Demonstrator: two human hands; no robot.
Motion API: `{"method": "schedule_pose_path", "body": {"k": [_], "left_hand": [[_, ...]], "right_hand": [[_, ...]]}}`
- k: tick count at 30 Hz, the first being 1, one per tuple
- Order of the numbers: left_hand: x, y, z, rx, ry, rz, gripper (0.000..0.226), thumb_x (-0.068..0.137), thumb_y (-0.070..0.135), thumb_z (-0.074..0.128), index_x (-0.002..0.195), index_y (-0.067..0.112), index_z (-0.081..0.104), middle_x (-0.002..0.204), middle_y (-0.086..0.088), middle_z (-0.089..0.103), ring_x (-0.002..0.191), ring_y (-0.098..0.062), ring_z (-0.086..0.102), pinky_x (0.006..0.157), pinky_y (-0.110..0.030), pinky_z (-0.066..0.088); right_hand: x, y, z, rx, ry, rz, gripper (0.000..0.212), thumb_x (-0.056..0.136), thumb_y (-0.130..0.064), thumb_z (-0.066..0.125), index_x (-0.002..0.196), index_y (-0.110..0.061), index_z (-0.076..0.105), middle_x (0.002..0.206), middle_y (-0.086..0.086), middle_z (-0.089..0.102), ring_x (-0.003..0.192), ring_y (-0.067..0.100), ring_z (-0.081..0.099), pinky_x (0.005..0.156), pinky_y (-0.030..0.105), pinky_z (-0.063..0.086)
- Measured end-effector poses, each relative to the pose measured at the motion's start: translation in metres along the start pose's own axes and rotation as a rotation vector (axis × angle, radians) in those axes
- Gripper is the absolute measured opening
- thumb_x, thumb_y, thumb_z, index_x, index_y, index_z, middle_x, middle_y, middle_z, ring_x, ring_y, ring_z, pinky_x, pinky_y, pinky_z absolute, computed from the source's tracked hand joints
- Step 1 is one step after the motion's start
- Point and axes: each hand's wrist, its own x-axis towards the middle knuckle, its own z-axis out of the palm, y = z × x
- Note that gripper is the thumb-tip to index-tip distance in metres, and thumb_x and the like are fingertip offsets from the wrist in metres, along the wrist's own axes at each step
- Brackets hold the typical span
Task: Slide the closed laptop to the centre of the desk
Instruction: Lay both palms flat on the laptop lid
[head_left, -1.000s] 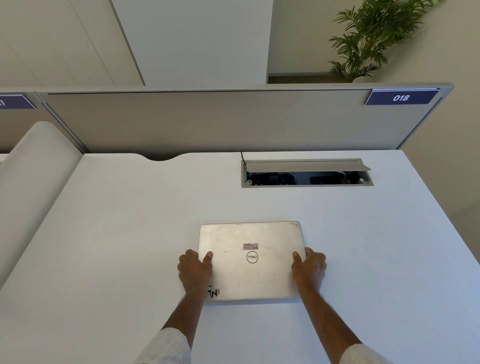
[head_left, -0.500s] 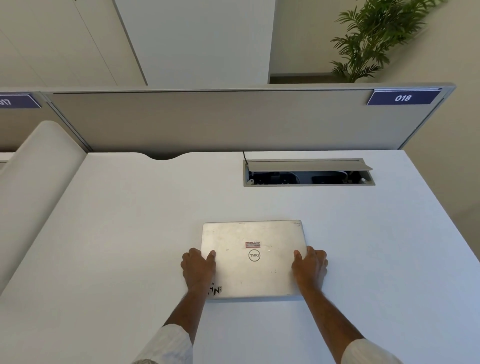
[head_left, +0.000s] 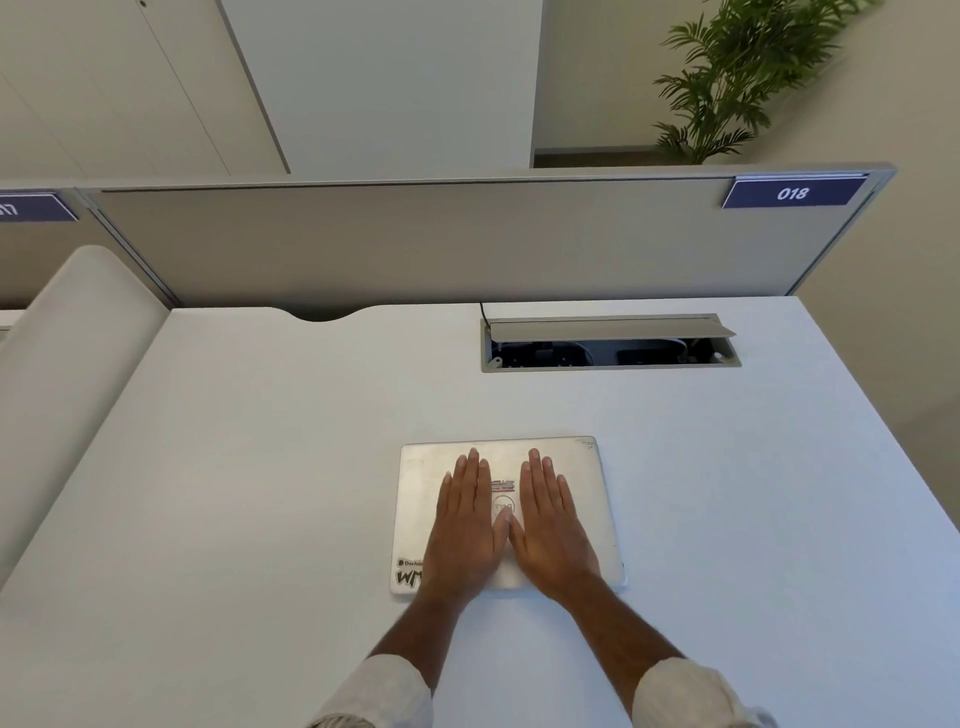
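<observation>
The closed silver laptop (head_left: 584, 483) lies flat on the white desk (head_left: 249, 467), near the middle and a little toward the front edge. Stickers show on its lid, one at the front left corner. My left hand (head_left: 464, 530) and my right hand (head_left: 551, 530) both rest palm down on the lid, side by side, fingers straight and pointing away from me, thumbs touching over the logo. Neither hand grips an edge.
An open cable hatch (head_left: 610, 343) is sunk into the desk behind the laptop to the right. A grey partition (head_left: 415, 239) with a blue 018 label (head_left: 792, 193) closes the far edge. A rounded white divider (head_left: 67, 364) borders the left side.
Both hands left the laptop's side edges and now lie flat on top of the lid. The laptop itself has barely shifted.
</observation>
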Motion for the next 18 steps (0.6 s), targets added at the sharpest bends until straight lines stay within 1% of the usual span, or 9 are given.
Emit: {"method": "schedule_pose_path", "body": {"k": [2, 5, 11, 15, 18], "left_hand": [[0.0011, 0.0048, -0.0003, 0.02, -0.013, 0.01, 0.066, 0.1, 0.038, 0.031, 0.156, 0.004, 0.023, 0.167, -0.015, 0.017, 0.156, -0.026, 0.013, 0.125, -0.04, 0.009], [0.0028, 0.0067, -0.0004, 0.056, -0.035, 0.0, 0.066, 0.099, 0.037, 0.031, 0.156, 0.002, 0.024, 0.167, -0.017, 0.018, 0.156, -0.029, 0.016, 0.123, -0.042, 0.011], [0.0026, 0.0068, 0.0031, 0.063, -0.046, -0.059, 0.067, 0.101, 0.039, 0.027, 0.157, 0.003, 0.019, 0.169, -0.016, 0.01, 0.157, -0.029, 0.009, 0.125, -0.041, 0.008], [-0.0018, 0.0056, 0.0028, 0.068, -0.041, -0.063, 0.065, 0.101, 0.037, 0.024, 0.156, 0.001, 0.023, 0.168, -0.018, 0.014, 0.156, -0.03, 0.013, 0.124, -0.043, 0.012], [-0.0019, 0.0034, 0.005, 0.067, -0.024, -0.064, 0.065, 0.101, 0.035, 0.028, 0.155, 0.001, 0.025, 0.167, -0.019, 0.017, 0.156, -0.031, 0.016, 0.123, -0.043, 0.014]], "right_hand": [[0.0011, -0.0022, 0.0025, -0.016, -0.003, 0.019, 0.065, 0.101, -0.039, 0.027, 0.156, -0.006, 0.012, 0.166, 0.012, -0.001, 0.153, 0.024, -0.007, 0.124, 0.044, 0.013], [0.0006, -0.002, 0.004, -0.021, -0.012, 0.046, 0.064, 0.101, -0.037, 0.027, 0.155, -0.005, 0.016, 0.166, 0.013, 0.002, 0.153, 0.025, -0.003, 0.123, 0.044, 0.016], [0.0032, -0.0045, -0.001, -0.018, 0.006, 0.075, 0.064, 0.101, -0.041, 0.028, 0.154, -0.007, 0.021, 0.165, 0.013, 0.01, 0.153, 0.028, 0.006, 0.123, 0.044, 0.016], [0.004, -0.0025, -0.0005, -0.016, -0.015, 0.072, 0.064, 0.101, -0.039, 0.027, 0.155, -0.006, 0.018, 0.166, 0.013, 0.006, 0.153, 0.027, 0.002, 0.123, 0.045, 0.018], [0.0063, -0.0033, 0.0021, -0.017, 0.004, 0.062, 0.064, 0.1, -0.039, 0.031, 0.154, -0.006, 0.02, 0.166, 0.013, 0.008, 0.153, 0.027, 0.004, 0.122, 0.046, 0.021]]}}
